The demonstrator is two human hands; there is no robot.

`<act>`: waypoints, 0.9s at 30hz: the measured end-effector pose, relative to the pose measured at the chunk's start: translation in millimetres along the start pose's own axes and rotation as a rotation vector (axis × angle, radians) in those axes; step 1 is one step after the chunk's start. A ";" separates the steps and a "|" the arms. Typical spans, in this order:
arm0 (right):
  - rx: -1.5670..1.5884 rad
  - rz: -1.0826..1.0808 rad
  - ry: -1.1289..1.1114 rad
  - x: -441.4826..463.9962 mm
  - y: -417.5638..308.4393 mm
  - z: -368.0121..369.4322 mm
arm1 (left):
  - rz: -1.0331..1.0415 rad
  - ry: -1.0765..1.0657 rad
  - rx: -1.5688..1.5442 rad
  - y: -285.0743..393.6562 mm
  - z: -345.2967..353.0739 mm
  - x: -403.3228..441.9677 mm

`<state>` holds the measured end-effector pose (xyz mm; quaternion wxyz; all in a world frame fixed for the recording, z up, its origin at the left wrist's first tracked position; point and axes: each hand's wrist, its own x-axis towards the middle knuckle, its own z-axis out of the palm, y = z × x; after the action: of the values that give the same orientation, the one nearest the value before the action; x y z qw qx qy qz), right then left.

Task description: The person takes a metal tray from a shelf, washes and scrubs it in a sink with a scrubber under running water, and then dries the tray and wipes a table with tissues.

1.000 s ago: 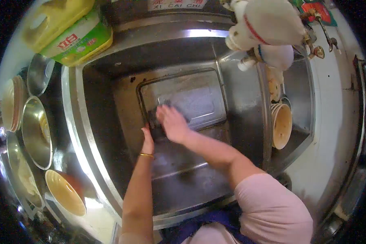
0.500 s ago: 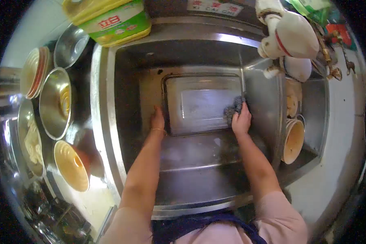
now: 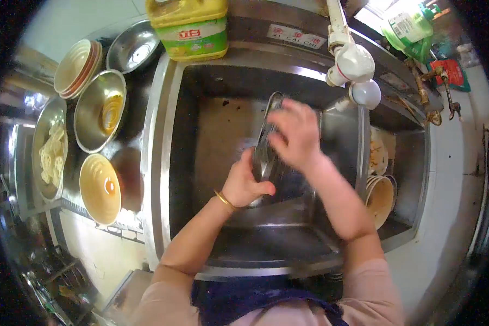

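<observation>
A rectangular metal tray point(image 3: 265, 157) is tipped up on edge above the floor of the steel sink point(image 3: 217, 136). My left hand point(image 3: 247, 179) grips its near, lower part, with the thumb at the near end. A gold bangle circles that wrist. My right hand point(image 3: 296, 130) is at the tray's upper right side, its fingers bent and blurred. The dark scouring pad seen before is not clearly visible; whatever lies under the right fingers is hidden.
Steel bowls point(image 3: 100, 111), an orange bowl point(image 3: 100, 189) and sliced food point(image 3: 52, 155) stand left. A yellow-green jug point(image 3: 194, 32) sits behind the sink. White taps point(image 3: 353, 64) overhang it. Stacked bowls point(image 3: 379, 200) occupy the right basin. A green bottle point(image 3: 410, 27) stands back right.
The tray, flat on the sink floor before, is now lifted and tilted on edge in my left hand. My right hand has moved from the tray's right end to its upper side. The view has shifted.
</observation>
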<state>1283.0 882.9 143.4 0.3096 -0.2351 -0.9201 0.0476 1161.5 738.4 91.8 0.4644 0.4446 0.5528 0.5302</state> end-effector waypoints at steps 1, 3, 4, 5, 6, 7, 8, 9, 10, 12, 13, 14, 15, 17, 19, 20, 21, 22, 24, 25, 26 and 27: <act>0.023 -0.008 -0.006 -0.8 1.5 -0.8 | -0.047 -0.009 0.067 0.8 1.2 -6.6; 0.143 -0.111 -0.108 -12.2 -12.2 -1.6 | -0.077 -0.014 0.135 3.4 -2.5 -13.4; 0.243 -0.202 -0.216 -30.9 -33.2 -6.7 | -0.071 -0.008 0.131 3.1 -4.0 -22.5; 0.341 -0.224 -0.221 -41.4 -46.7 -12.5 | -0.074 -0.001 0.124 1.5 -3.5 -34.5; 0.282 -0.178 -0.218 -39.4 -39.9 -10.3 | -0.089 -0.003 0.119 -0.3 -1.9 -46.4; 0.225 -0.128 -0.215 -31.7 -22.6 -5.1 | -0.103 0.019 0.092 -1.1 2.3 -53.3; 0.162 -0.081 -0.207 -23.0 -7.1 0.8 | -0.154 -0.005 0.162 1.1 2.5 -55.2; 0.143 0.006 -0.099 -16.5 -1.2 3.1 | -0.206 -0.029 0.229 6.4 2.0 -56.3; 0.160 -0.005 -0.227 -25.0 -17.6 -1.1 | -0.253 -0.050 0.297 10.1 0.9 -57.3; 0.173 -0.049 -0.462 -52.0 -66.0 -14.1 | -0.181 -0.031 0.246 -2.7 -0.6 -66.4; 0.315 -0.184 -0.186 -69.0 -78.8 -9.3 | -0.143 -0.040 0.245 -8.1 -0.8 -74.6; 0.277 -0.114 -0.193 -73.0 -66.8 -3.8 | -0.114 -0.057 0.243 -11.9 0.5 -83.6; 0.237 -0.044 -0.193 -59.5 -44.3 2.9 | -0.115 -0.040 0.300 -13.6 3.2 -87.1; 0.212 0.190 -0.122 -29.1 -4.6 5.7 | -0.165 -0.067 0.358 -4.1 4.6 -84.8; 0.152 0.162 -0.159 -40.0 -16.2 6.6 | -0.184 -0.083 0.412 -0.2 2.0 -83.6; 0.102 0.064 -0.198 -46.8 -31.7 3.2 | -0.180 -0.087 0.435 -3.3 0.4 -87.8; 0.193 0.036 -0.136 -52.2 -35.1 6.3 | -0.186 -0.104 0.461 -6.7 0.1 -94.2; 0.289 0.232 -0.212 -56.0 -32.2 8.5 | -0.204 -0.093 0.447 -9.4 1.7 -100.4; 0.481 0.609 -0.327 -47.0 -0.3 16.3 | -0.211 -0.070 0.436 -13.2 -0.9 -99.7; 0.619 0.757 -0.458 -56.8 32.1 25.2 | -0.210 -0.079 0.467 -12.8 -5.8 -104.7; 0.821 0.571 -0.315 -97.2 70.2 44.8 | -0.206 -0.089 0.497 -13.1 -14.7 -112.2; 0.730 0.621 -0.385 -104.1 73.9 34.0 | -0.205 -0.094 0.527 -14.4 -24.1 -114.0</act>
<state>1365.3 902.2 41.9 0.1679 -0.3609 -0.7707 0.4976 1157.5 621.4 82.4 0.4092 0.5157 0.6915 0.2973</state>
